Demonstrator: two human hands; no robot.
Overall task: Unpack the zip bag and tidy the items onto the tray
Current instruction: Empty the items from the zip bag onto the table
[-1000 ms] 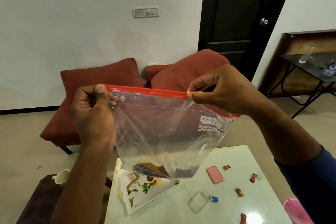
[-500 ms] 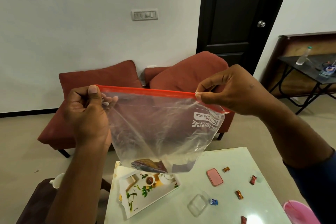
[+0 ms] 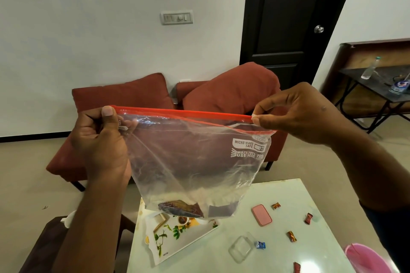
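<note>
Hands (image 3: 295, 115) hold zip bag (image 3: 195, 162) upright; seal level.

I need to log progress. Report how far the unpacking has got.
Done: several candies, a pink case and a clear box lie on the table, none on the tray. In hand: left hand and right hand pinch the zip bag by its red strip. Left: two dark packets sit in the bag; everything needs tidying onto the tray.
</note>
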